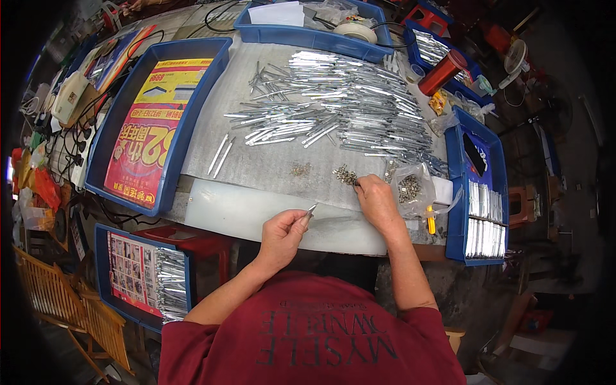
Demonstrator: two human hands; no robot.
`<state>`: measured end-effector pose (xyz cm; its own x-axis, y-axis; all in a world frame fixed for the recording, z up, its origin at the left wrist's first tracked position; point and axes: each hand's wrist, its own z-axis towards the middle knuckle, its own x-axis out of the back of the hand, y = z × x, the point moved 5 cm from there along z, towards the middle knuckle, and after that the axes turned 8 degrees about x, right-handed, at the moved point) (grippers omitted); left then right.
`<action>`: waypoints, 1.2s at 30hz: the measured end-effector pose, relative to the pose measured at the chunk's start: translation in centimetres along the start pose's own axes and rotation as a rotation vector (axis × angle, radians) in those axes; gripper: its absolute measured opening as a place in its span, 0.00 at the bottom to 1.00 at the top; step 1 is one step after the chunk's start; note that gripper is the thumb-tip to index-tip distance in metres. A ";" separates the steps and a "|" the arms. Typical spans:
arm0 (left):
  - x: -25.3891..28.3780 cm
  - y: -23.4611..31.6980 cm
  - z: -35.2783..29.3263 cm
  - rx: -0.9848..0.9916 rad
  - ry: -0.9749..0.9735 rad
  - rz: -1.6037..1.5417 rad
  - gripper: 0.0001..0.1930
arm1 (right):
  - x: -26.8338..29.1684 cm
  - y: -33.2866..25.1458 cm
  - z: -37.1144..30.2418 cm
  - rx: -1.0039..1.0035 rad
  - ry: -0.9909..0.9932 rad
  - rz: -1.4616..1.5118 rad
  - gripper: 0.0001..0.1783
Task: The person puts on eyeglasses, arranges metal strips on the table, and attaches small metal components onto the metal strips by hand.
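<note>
1 slim silver metal piece (pixel 312 209) sticks up tilted from the left hand (pixel 282 232), below-left of the loose heap of tiny brass-and-silver parts (pixel 344 174); the right hand (pixel 378 202) meets that heap's right edge.

Maroon tee (pixel 237 340); short sleeves (pixel 427 327) in the same colour; rows of dark block lettering (pixel 327 346) across the fabric, upside down from this angle, one row smaller than the others; forearms (pixel 407 273) bare, left hand (pixel 282 234) and right hand (pixel 380 204) bare too; that dark patch (pixel 343 269) might be trousers, hard to say.
</note>
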<state>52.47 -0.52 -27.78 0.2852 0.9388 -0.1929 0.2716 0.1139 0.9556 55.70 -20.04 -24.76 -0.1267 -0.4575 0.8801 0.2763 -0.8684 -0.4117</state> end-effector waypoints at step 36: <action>-1.1 3.6 0.1 -0.382 0.098 0.302 0.10 | -3.1 -5.7 -2.9 -0.398 0.202 1.585 0.06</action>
<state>53.26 -1.15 -24.13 0.2064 0.9723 0.1097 -0.1717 -0.0744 0.9823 51.80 -14.28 -25.82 -0.0970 -0.8713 -0.4811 0.0001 0.4833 -0.8754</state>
